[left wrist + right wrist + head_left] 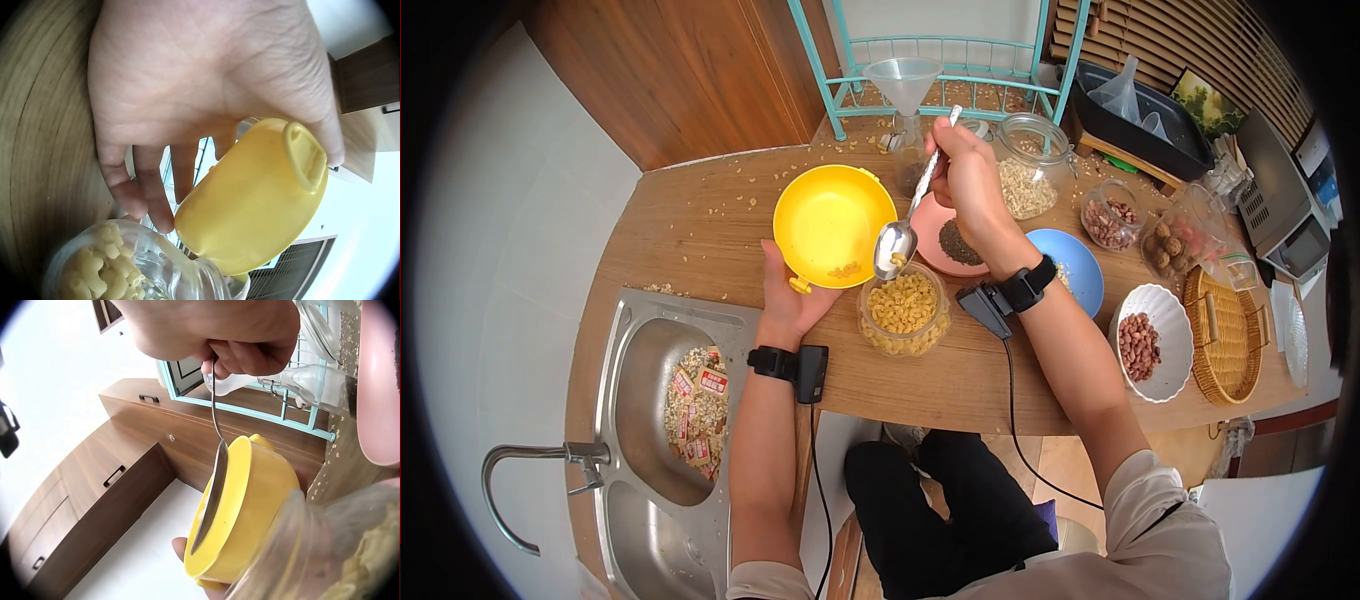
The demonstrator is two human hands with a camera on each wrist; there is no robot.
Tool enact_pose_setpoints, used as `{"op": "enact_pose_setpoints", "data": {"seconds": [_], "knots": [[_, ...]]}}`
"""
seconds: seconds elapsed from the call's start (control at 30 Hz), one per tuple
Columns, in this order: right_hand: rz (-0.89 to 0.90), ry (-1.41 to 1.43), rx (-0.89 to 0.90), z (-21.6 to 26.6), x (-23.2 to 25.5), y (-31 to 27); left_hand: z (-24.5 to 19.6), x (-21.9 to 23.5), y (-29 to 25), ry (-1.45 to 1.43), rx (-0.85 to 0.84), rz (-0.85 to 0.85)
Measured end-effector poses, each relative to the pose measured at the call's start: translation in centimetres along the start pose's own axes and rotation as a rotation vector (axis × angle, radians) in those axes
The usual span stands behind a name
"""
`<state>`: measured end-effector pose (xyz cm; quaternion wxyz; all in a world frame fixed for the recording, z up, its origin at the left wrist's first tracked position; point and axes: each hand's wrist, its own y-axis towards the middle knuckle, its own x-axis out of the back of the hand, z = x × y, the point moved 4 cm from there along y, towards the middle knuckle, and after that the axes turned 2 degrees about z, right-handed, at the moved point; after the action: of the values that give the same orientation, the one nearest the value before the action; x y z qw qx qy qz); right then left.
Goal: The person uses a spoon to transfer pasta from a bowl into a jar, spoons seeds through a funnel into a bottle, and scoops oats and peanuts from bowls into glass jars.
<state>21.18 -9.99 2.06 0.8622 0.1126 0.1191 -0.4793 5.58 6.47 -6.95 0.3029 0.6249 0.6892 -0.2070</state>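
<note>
My left hand [798, 298] holds a yellow bowl [825, 215] up, its thumb at one side and its fingers beneath. A few macaroni pieces [846, 270] lie at the bowl's near side. In my right hand [972, 180] is a metal spoon [921, 188], gripped by the handle, its head pointing down. A little macaroni [897, 259] sits in the spoon's head, which overlaps the bowl's right rim in the head view. Just below stands a clear jar [948, 325] filled with macaroni. In the right wrist view, the spoon [215, 481] crosses in front of the bowl [265, 494].
Behind the right hand are a pink plate [930, 225] of dark seeds and an oat jar [1028, 165]. To the right stand a blue plate [1083, 270], a white bowl [1172, 350] of peanuts and a wicker basket [1225, 340]. A sink [635, 400] lies left; a teal rack [830, 95] stands behind.
</note>
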Motion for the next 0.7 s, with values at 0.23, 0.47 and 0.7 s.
{"op": "enact_pose_setpoints", "data": {"seconds": [0.23, 0.47, 0.7], "knots": [[0.028, -0.070, 0.283, 0.6, -0.2, -0.2, 0.0, 0.1, 0.0, -0.005, -0.001, -0.012], [0.012, -0.040, 0.360, 1.0, -0.2, -0.5, 0.0, 0.0, 0.0, -0.014, -0.002, -0.009], [-0.091, -0.020, 0.307, 1.2, -0.2, -1.0, 0.0, -0.1, 0.0, 0.013, -0.017, 0.000]]}}
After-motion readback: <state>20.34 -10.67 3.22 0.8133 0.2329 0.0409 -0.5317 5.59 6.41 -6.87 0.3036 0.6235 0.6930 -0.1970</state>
